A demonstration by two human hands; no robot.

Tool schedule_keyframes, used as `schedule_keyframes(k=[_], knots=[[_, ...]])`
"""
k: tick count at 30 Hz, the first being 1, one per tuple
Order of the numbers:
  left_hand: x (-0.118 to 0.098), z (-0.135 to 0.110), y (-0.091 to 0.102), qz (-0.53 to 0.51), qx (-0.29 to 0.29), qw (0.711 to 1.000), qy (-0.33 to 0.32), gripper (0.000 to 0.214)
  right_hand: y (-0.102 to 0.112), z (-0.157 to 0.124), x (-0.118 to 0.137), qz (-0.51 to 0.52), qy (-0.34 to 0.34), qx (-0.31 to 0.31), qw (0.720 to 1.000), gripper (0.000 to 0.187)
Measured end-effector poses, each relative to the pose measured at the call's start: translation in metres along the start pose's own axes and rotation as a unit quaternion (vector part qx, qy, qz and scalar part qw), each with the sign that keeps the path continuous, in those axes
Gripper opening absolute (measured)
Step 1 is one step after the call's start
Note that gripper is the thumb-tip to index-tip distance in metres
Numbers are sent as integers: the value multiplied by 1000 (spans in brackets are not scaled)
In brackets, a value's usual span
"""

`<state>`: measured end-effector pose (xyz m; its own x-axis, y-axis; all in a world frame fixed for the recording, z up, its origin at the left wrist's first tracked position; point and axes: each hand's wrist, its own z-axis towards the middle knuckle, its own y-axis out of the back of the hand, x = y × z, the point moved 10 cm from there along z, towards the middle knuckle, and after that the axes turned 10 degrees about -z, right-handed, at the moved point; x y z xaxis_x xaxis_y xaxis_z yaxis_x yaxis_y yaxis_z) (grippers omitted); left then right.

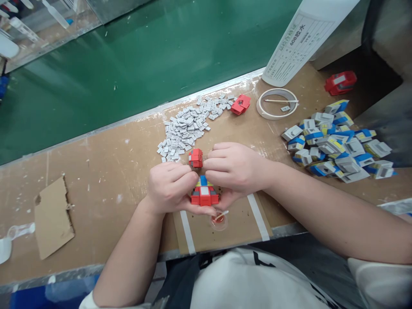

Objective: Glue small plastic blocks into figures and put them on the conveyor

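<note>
My left hand (170,185) and my right hand (236,168) meet over the brown work surface (106,180), fingers curled and pinched together. Between them sits a small toy block figure (204,193), red with blue, yellow and grey parts, held from both sides. A small red block piece (195,158) lies just beyond my fingertips, touching or nearly touching them. Under my hands is a small round dish with reddish liquid and a stick (219,218).
A heap of small grey-white pieces (188,124) lies behind the hands. Another red piece (240,104) and a tape ring (277,103) lie farther back. A pile of blue, grey and yellow block parts (337,143) lies at right. A cardboard scrap (53,219) sits at left.
</note>
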<state>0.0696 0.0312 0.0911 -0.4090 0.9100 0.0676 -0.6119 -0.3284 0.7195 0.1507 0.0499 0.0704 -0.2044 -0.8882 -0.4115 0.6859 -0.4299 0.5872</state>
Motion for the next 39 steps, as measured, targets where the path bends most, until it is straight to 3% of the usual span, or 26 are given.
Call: schedule_keyframes(k=[12,17,22,25,28,33,37,39], knots=[[0,-2,3,12,-13,1000,0,70,4,0,-2,-23,-2,-5,1000,57],[8,-8,20,81,-80,993,39,63,11,-1,-18,-43,-86,-54,994,50],[20,-21,32,129,-141,977,92,63,-7,-3,-31,82,-171,-9,982,36],[29,-27,35,147,-164,967,131,65,-19,-3,-31,231,-201,22,952,27],[30,-27,34,150,-167,965,137,60,-29,-6,-33,335,-246,37,909,37],[28,-23,29,130,-162,970,123,52,-38,-13,-42,387,-313,35,867,46],[30,-24,27,127,-166,970,123,57,-39,-14,-45,415,-334,24,846,48],[31,-25,26,113,-169,972,121,62,-42,-15,-46,453,-347,26,821,51]])
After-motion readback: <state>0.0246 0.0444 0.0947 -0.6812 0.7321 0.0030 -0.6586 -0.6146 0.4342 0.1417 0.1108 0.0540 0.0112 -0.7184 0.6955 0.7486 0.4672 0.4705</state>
